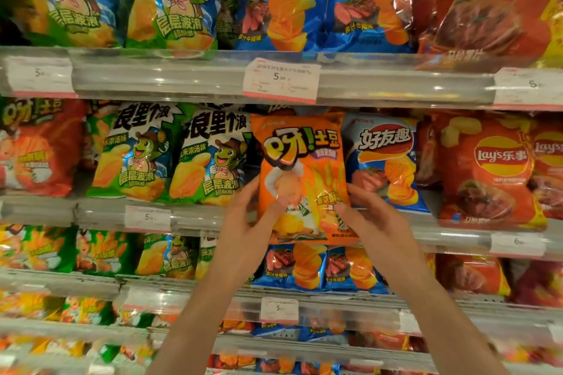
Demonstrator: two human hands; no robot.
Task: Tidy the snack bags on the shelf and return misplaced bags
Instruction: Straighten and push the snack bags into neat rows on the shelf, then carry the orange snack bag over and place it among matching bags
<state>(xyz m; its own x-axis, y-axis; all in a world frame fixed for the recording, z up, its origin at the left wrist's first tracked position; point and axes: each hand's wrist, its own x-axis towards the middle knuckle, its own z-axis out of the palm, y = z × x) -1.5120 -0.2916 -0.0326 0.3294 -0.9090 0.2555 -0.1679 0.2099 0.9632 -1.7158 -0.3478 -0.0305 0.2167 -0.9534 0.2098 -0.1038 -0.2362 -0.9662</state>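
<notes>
Item logged: one orange potato-stick snack bag point(301, 173), upright, held in front of the second shelf point(195, 218) between a green corn-snack bag point(210, 158) on its left and a blue ridged-chip bag point(387, 161) on its right. Its lower edge hung below the shelf rail, over the blue bags point(316, 268) on the shelf beneath.

Left hand point(246, 222): I noted it closed on the bag's lower left edge, thumb across the front, fingers going behind the bag, out of sight.

Right hand point(374, 222): I noted it clamped on the lower right edge, thumb pressed on the front near the yellow print, the other fingers curled along the side.

Surroundings recorded:
- Top shelf: green corn-snack bags at left, blue ridged-chip bags in the middle, a red Lay's bag point(484, 6) at right.
- Second shelf: an orange-red bag point(36, 149) at far left, red Lay's bags point(493, 173) at right.
- A price label point(281, 79) reading 5.90 on the upper rail, above the held bag.
- Lower shelves: blurred, mixed bags; I could not read them.
</notes>
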